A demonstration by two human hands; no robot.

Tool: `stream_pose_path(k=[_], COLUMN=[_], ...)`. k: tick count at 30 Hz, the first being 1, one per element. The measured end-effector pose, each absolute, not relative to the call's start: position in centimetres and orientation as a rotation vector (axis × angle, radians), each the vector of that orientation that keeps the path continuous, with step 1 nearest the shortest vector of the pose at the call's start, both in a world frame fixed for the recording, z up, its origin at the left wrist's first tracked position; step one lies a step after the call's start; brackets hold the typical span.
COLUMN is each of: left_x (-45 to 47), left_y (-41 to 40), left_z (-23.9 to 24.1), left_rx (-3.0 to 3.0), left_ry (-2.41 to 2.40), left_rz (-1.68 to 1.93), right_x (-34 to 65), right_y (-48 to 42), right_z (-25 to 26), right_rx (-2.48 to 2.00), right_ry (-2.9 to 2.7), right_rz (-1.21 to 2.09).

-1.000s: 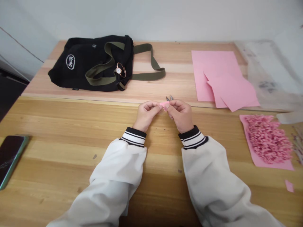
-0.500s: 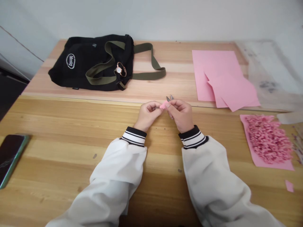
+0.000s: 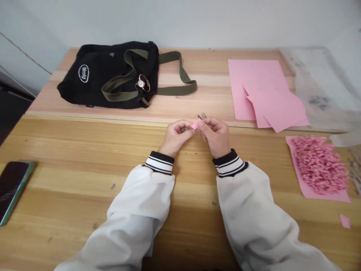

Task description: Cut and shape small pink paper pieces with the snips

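Between my two hands is a small piece of pink paper (image 3: 195,124), pinched from both sides above the table. My left hand (image 3: 177,136) grips its left edge between thumb and fingers. At the right edge, my right hand (image 3: 214,134) pinches the paper with thumb and forefinger. Metal scissors (image 3: 202,116) also sit in my right hand; only the blade tips show past the fingers, slightly apart, and the handles are hidden by the hand.
A black bag (image 3: 113,75) with green straps and a watch (image 3: 141,83) on it lies back left. Pink sheets (image 3: 254,75) lie back right beside clear plastic (image 3: 324,94). Curled pink strips (image 3: 320,165), a pink scrap (image 3: 344,221) and a phone (image 3: 14,188) lie at the sides.
The pink paper has turned slightly between my fingers, showing more of its flat face. Both hands stay in nearly the same place.
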State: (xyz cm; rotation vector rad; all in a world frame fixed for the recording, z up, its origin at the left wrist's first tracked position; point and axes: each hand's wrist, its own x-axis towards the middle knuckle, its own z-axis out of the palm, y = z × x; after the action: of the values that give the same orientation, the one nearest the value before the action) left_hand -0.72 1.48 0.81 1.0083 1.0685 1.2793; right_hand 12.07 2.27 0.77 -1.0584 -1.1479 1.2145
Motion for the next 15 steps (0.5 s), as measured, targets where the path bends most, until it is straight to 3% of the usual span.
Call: stream_pose_path(k=[15], left_x=[-0.52], left_y=[1.22], left_z=[1.22], left_rx=[0.980], left_ry=[1.052], left_rz=[1.266], right_x=[12.08], right_y=[2.28], right_z=[0.57], right_rx=[-1.046], right_ry=[-1.156], right_rz=[1.206])
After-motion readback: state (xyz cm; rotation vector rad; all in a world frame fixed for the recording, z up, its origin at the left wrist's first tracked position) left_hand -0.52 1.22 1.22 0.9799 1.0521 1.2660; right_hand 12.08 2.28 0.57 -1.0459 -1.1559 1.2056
